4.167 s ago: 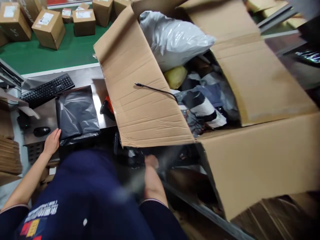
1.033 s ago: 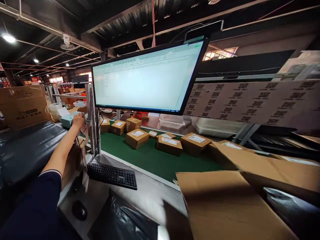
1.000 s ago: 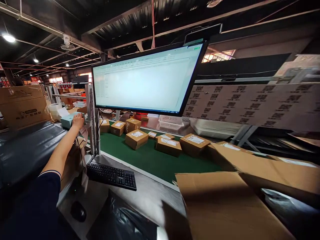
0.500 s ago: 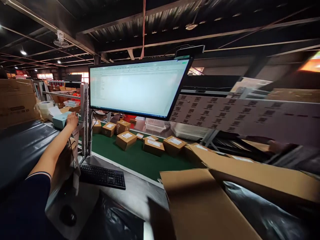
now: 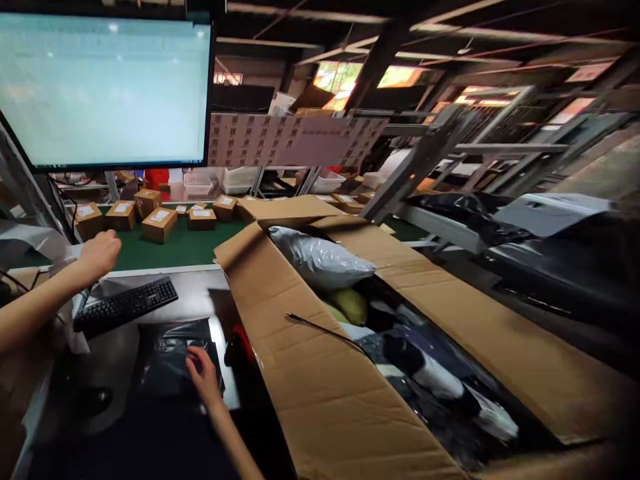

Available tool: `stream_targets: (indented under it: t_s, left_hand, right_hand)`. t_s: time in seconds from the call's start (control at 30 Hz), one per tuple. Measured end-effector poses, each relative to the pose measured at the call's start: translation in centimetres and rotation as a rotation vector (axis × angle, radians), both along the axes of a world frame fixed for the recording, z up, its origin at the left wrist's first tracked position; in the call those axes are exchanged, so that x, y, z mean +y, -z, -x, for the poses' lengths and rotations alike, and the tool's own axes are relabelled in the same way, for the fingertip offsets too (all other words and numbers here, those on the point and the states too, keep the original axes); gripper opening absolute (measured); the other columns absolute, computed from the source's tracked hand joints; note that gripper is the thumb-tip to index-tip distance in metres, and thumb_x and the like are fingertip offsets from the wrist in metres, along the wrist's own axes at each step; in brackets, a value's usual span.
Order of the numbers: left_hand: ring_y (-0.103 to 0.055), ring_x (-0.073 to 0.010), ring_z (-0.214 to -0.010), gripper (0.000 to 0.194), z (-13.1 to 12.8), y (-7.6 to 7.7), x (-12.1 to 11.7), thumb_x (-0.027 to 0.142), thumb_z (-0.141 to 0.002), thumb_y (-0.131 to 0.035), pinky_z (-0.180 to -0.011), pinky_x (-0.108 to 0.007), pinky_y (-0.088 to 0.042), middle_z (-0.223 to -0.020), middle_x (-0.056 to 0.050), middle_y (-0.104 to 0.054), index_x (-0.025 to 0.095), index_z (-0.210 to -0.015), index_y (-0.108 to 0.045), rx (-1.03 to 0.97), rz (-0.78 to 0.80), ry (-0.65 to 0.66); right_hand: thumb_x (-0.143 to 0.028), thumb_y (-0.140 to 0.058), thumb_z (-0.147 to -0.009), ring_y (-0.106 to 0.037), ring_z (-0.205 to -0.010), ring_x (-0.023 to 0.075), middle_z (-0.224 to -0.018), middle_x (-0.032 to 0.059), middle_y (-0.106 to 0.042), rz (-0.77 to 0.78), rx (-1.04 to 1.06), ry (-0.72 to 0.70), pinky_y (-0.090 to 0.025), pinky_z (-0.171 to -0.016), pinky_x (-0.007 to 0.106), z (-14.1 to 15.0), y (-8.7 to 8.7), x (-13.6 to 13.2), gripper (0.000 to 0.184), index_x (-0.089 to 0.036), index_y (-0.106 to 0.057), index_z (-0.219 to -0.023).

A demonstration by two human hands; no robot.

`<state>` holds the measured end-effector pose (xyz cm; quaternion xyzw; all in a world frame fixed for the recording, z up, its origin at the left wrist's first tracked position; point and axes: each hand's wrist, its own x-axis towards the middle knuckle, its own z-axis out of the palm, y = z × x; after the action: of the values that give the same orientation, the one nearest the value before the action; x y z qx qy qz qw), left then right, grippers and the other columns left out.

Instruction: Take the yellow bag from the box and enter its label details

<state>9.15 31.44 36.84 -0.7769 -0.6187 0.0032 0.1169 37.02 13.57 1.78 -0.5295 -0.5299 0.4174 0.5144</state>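
My left hand is raised at the left, above the keyboard and beside a pale strip of paper. Its fingers are curled closed, and anything inside them is hidden. Lower down, my right hand hovers over or rests on a black plastic bag lying on the metal table; whether it touches cannot be told. Its thumb and forefinger are apart, with nothing visible between them. A dark mouse lies left of the bag.
A large open carton stands at the right, holding a silver-grey bag and other wrapped items; a thin black cable crosses its flap. Behind runs a green conveyor with several small boxes. A monitor hangs upper left.
The view has swung right and down. My left hand has left the light-blue box and now shows above the keyboard. My right hand has come into view over the black bag.
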Motion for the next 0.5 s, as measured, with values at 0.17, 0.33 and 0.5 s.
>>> stream_targets:
  t_s: [0.17,0.33,0.5]
  left_hand:
    - [-0.069,-0.021,-0.098,0.016,-8.0,7.5,-7.0,0.029,-0.089,-0.068,-0.087,-0.031,-0.057,-0.113,-0.009,-0.071,0.016,-0.097,-0.071,-0.913,0.26,0.354]
    - [-0.064,-0.015,-0.075,0.032,-8.9,19.4,-13.4,0.047,-0.081,-0.072,-0.068,-0.026,-0.055,-0.112,-0.011,-0.074,0.016,-0.086,-0.065,-1.589,0.467,0.064]
    - [-0.061,-0.0131,-0.065,0.015,-8.0,28.0,-14.8,0.031,-0.085,-0.065,-0.063,-0.025,-0.049,-0.103,-0.008,-0.076,0.017,-0.089,-0.066,-1.427,0.357,-0.306]
  right_hand:
    - [-0.059,-0.087,-0.062,-0.064,-0.134,0.0338,-0.148,0.0147,-0.064,0.101,0.395,-0.03,-0.053,-0.113,0.051,2.0,-2.9,3.8,0.084,-0.026,-0.062,-0.136]
    - [-0.059,-0.088,-0.065,-0.072,-0.109,0.0296,-0.114,0.0102,-0.078,0.266,0.449,-0.008,-0.055,-0.105,0.046,-1.0,-1.9,1.2,0.059,-0.023,-0.075,-0.109]
    - [-0.074,-0.074,-0.066,-0.062,-0.073,0.0222,-0.072,0.0027,-0.067,0.419,0.132,0.011,-0.053,-0.073,0.035,-2.0,-0.4,-1.3,0.055,-0.021,-0.067,-0.078]
